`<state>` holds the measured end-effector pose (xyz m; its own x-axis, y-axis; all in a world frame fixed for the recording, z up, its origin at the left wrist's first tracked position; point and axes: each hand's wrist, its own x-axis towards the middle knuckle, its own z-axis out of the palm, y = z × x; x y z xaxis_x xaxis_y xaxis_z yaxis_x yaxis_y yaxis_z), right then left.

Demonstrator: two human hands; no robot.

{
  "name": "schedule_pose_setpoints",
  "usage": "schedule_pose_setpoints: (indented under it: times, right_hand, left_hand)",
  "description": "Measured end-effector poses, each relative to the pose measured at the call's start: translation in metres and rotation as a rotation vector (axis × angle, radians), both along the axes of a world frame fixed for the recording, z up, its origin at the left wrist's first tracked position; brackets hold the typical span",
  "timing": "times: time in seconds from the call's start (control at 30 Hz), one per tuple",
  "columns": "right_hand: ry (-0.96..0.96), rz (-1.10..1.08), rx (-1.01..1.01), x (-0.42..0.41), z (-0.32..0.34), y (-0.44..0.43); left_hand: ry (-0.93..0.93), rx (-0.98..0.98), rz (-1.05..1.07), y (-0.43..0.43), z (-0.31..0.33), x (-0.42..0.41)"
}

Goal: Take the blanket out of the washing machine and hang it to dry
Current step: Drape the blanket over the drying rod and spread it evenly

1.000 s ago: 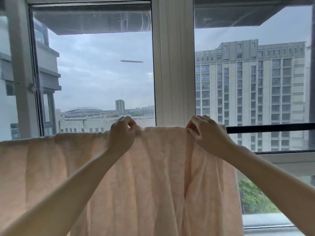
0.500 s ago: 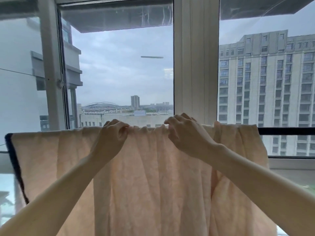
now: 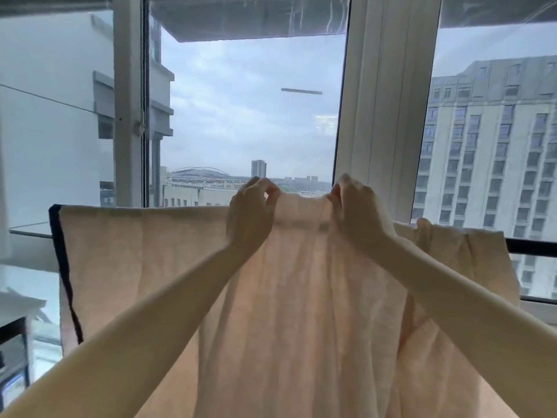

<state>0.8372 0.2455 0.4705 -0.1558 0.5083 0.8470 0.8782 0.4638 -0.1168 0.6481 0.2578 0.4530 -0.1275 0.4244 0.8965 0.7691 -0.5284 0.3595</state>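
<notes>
Both hands, left hand (image 3: 251, 211) and right hand (image 3: 357, 212), pinch the peach blanket's (image 3: 156, 251) top fold (lifted above the black rail (image 3: 532, 247)), probably to spread its bunched part.

Two bare forearms reach into view from the bottom corners, each ending in a bare hand. The left hand (image 3: 250, 212) and right hand (image 3: 357, 212) wear no rings, gloves or watch. No sleeves cover either arm up to the frame edge. Fingernails are short and unpainted.
</notes>
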Motion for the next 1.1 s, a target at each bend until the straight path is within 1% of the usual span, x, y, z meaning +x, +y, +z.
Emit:
schedule_pose_setpoints:
  times: [0.07, 0.13, 0.2, 0.27, 0.33, 0.43, 0.57, 0.67, 0.77, 0.93, 1.03, 1.1]
  right_hand:
    - [-0.031, -0.072, -0.063, 0.016, 0.001, -0.002]
    - [-0.074, -0.087, -0.135, 0.026, 0.002, -0.005]
    - [-0.12, -0.05, -0.132, 0.024, 0.002, -0.011]
    - [-0.151, -0.002, -0.095, 0.013, 0.002, -0.017]
    - [-0.179, 0.047, -0.076, -0.004, 0.0, -0.021]
    - [-0.245, 0.106, -0.032, -0.039, -0.008, -0.022]
    - [-0.314, 0.188, -0.031, -0.088, -0.02, -0.015]
    - [-0.34, 0.194, -0.017, -0.121, -0.023, -0.007]
    - [-0.368, 0.185, -0.008, -0.15, -0.024, 0.003]
    - [-0.352, 0.197, -0.038, -0.191, -0.021, 0.014]
    - [-0.352, 0.172, -0.015, -0.211, -0.017, 0.018]
    - [-0.368, 0.127, 0.012, -0.223, -0.015, 0.022]
  left_hand:
    - [0.051, -0.107, -0.02, 0.005, 0.003, 0.009]
    - [0.133, -0.226, -0.067, 0.006, 0.002, 0.008]
    - [0.144, -0.209, -0.168, 0.002, -0.003, -0.002]
    - [0.151, -0.111, -0.209, -0.005, -0.009, -0.016]
    - [0.197, -0.003, -0.15, -0.011, -0.019, -0.035]
    - [0.205, 0.058, -0.055, -0.017, -0.039, -0.069]
    - [0.172, 0.04, 0.06, -0.02, -0.063, -0.115]
    - [0.161, -0.02, 0.147, -0.021, -0.075, -0.15]
    - [0.082, -0.058, 0.236, -0.02, -0.085, -0.188]
    - [-0.162, -0.091, 0.385, -0.014, -0.102, -0.248]
    - [-0.376, -0.17, 0.441, -0.005, -0.11, -0.284]
    - [-0.533, -0.266, 0.404, 0.002, -0.116, -0.305]
